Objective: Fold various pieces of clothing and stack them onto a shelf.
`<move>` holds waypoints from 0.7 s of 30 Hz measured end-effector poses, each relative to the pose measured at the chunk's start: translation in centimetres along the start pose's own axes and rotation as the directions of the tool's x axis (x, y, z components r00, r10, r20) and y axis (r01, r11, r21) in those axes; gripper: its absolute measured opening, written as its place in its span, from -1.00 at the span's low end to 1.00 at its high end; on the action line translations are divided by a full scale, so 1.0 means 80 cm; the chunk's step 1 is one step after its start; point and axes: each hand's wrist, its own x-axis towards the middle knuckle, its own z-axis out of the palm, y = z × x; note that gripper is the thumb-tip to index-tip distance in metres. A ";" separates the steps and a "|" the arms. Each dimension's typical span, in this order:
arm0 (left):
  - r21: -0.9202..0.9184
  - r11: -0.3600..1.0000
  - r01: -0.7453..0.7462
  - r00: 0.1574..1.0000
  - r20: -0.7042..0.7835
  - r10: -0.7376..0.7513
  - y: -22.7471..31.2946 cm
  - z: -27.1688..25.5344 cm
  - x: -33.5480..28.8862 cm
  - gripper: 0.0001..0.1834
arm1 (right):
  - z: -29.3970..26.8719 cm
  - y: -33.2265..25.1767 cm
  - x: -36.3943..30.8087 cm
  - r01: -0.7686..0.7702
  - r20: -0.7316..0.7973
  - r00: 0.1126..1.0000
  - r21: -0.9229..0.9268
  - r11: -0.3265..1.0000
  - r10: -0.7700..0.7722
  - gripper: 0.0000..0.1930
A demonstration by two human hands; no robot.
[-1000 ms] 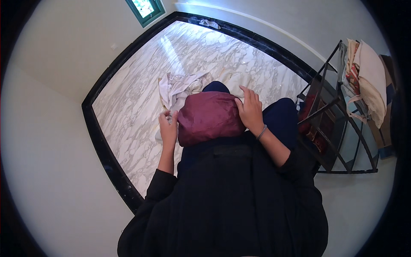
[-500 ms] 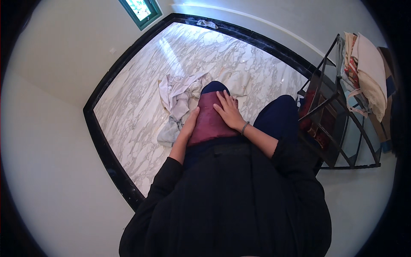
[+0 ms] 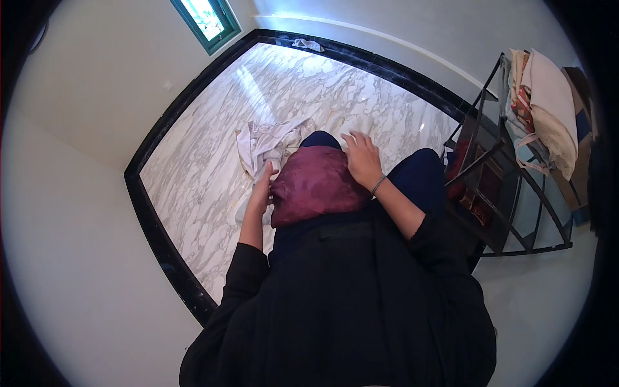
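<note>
A glossy maroon cloth [image 3: 319,187] lies over my raised left thigh, somewhat creased, with my dark blue knee showing beyond its far edge. My left hand [image 3: 261,188] is at the cloth's left edge; its thumb and fingers are apart, and the fingertips touch the fabric. At the far right edge of the cloth is my right hand [image 3: 365,161], palm down with fingers spread and slightly bent, their tips a little blurred. A bracelet circles the right wrist. Just past the knee, crumpled pale garments [image 3: 261,145] lie on the floor.
On the right stands a black metal rack [image 3: 496,174] with folded cloths [image 3: 545,109] piled on top and dark red items inside. A small white cloth [image 3: 308,45] lies by the far wall. Black border strips edge the marble floor [image 3: 200,129]; a green-framed window [image 3: 206,22] is at the upper left.
Both hands have moved apart, the left one leftward off the cloth's side and the right one outward. The maroon cloth now spreads wider and looks more creased.
</note>
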 end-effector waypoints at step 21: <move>-0.598 0.764 0.241 0.790 0.578 0.203 0.146 0.092 0.006 -0.62 | -0.160 -0.069 0.006 -0.666 0.634 0.716 0.746 -0.012 -0.293 -0.37</move>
